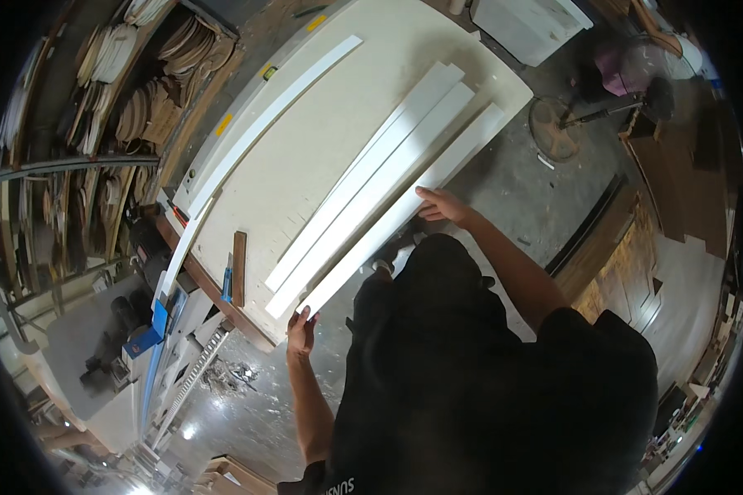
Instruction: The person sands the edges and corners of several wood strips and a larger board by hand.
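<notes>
A long white board [396, 219] lies along the near edge of the pale worktable [248, 181]. My left hand [301, 330] grips its near left end, the fingers bent around the corner. Farther along the same board, my right hand [442, 206] has its thumb on top and its other fingers at the side, partly hidden. Just beyond it, across a narrow dark gap, several similar white boards [363, 177] rest side by side on the table. A blue utility knife [227, 285] and a short brown wood strip [239, 268] sit at the table's left end.
Along the table's far side runs a long white strip [276, 99] beside a bar with yellow marks and a level vial [269, 73]. Shelves [74, 165] full of curved pieces stand at left. A round-based stand [553, 128] and stacked brown panels [677, 181] are at right.
</notes>
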